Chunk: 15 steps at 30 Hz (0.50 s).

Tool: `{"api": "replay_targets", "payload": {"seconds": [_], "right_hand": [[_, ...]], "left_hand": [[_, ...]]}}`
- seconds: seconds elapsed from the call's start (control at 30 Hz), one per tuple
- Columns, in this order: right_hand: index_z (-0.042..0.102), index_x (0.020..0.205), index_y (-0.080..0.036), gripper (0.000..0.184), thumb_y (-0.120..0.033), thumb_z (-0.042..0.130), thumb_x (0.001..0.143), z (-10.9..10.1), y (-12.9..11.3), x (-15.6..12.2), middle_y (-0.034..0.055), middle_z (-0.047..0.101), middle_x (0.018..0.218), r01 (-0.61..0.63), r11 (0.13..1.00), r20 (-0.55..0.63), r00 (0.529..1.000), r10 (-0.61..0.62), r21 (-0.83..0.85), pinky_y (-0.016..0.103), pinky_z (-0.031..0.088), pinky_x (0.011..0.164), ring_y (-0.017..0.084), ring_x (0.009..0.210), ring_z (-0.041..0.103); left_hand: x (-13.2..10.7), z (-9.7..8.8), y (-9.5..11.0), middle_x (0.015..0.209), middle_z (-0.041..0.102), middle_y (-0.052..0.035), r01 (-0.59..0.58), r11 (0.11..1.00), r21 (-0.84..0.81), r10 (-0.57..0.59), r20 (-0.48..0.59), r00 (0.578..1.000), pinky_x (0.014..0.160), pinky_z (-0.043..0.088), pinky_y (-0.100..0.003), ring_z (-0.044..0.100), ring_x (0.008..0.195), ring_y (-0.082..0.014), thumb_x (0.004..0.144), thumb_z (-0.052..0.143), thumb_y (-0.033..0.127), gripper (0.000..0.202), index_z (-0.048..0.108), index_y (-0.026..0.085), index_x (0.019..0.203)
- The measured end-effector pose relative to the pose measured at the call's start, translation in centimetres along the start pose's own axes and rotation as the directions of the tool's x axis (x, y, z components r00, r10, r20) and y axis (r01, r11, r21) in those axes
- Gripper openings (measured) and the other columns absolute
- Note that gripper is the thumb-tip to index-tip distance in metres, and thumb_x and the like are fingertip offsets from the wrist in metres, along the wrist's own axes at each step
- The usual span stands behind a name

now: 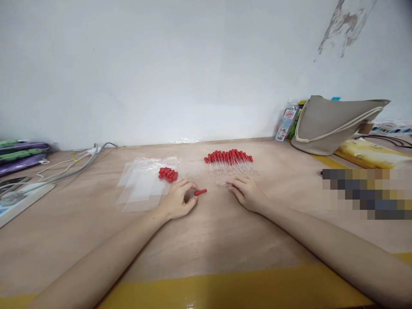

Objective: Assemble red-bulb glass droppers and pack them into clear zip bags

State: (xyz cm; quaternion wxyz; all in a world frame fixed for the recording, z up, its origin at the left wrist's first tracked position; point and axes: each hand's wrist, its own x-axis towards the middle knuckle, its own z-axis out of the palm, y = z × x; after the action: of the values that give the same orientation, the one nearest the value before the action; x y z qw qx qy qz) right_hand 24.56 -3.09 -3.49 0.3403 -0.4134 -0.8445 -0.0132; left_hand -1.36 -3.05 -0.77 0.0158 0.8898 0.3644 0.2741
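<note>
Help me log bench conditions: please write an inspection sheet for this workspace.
Surface: brown-topped table, yellow strip along the near edge.
Work items: red-topped droppers in a row; red bulbs heaped at the right side of the plastic bags; clear tubes between.
Clutter: grey bag, bottle and yellow packet right; purple-green packages left.
Hands: left hand holds a single bulb; right hand holds a slender clear piece.
Cables: grey and white cables near a power strip, left; black cord, right.
Surroundings: white wall, peeled patch upper right.
</note>
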Motion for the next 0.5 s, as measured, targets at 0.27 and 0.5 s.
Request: {"api": "replay_targets", "payload": {"seconds": [0.27, 0.5], "right_hand": [[0.059, 0.096, -0.017, 0.020, -0.021, 0.042, 0.086, 0.4, -1.4, 0.5, 0.0065, 0.060, 0.087, 0.035, 0.999, 0.046, 0.998, -0.037, 0.033, 0.033, 0.035, 0.077, 0.016, 0.082, 0.054], [0.059, 0.095, -0.017, 0.020, -0.022, 0.043, 0.086, 0.5, -2.5, 0.4, 0.0052, 0.059, 0.083, 0.075, 0.994, 0.022, 0.997, -0.077, 0.077, 0.031, 0.034, 0.076, 0.014, 0.077, 0.053]], "left_hand": [[1.0, 1.8, -0.3, 0.117, 0.052, -0.0082, 0.029, 0.997, 0.072, -0.026, -0.050, 0.998, 0.092, 0.034, -0.047, 0.044, 0.109, -0.0260, 0.081, 0.053, 0.033, 0.020, 0.068, 0.022, 0.089], [0.8, 1.1, 1.3, 0.087, 0.063, -0.0038, 0.079, 0.976, -0.205, -0.095, -0.070, 0.993, 0.075, 0.046, -0.030, 0.057, 0.081, -0.0156, 0.085, 0.047, 0.024, 0.017, 0.063, 0.018, 0.089]]}}
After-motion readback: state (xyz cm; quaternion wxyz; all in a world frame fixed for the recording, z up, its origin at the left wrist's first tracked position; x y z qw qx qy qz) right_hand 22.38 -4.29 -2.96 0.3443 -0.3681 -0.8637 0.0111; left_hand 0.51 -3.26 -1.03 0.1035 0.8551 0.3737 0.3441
